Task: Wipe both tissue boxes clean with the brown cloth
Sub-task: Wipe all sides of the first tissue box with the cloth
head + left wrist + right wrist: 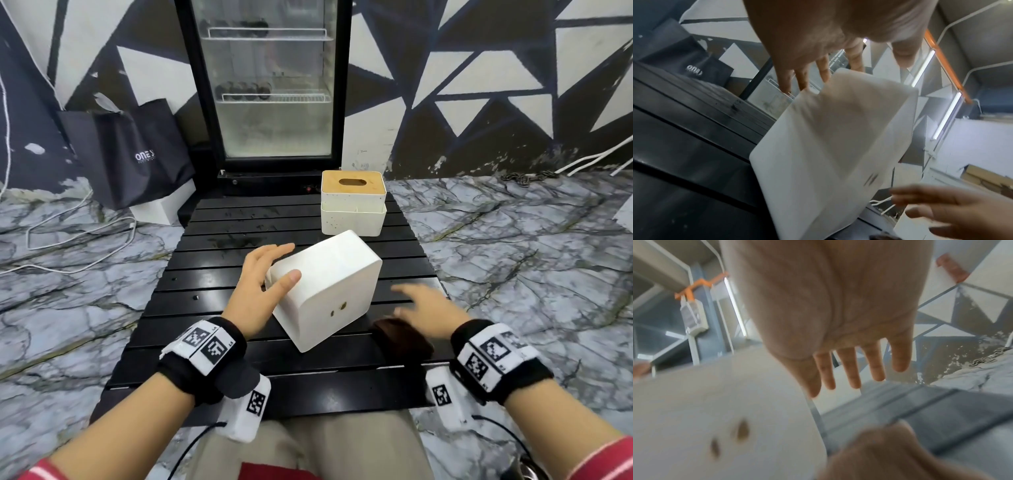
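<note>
A white tissue box (325, 287) lies tilted at the middle of the black slatted table (212, 363), with two brown stains (337, 308) on its near face. My left hand (274, 262) grips its left end, thumb on top and fingers behind it. In the left wrist view those fingers (803, 78) reach past the box (838, 138). My right hand (421, 308) hovers open and blurred just right of the box, above the brown cloth (402, 339) lying on the table. The right wrist view shows its spread fingers (851, 369) beside the stained face (725, 402). A second box with a wooden lid (352, 202) stands behind.
A glass-door fridge (270, 85) stands beyond the table's far edge. A black shopping bag (130, 150) and white cables (78, 226) lie on the marble floor to the left. Wet marks (236, 240) show on the far slats.
</note>
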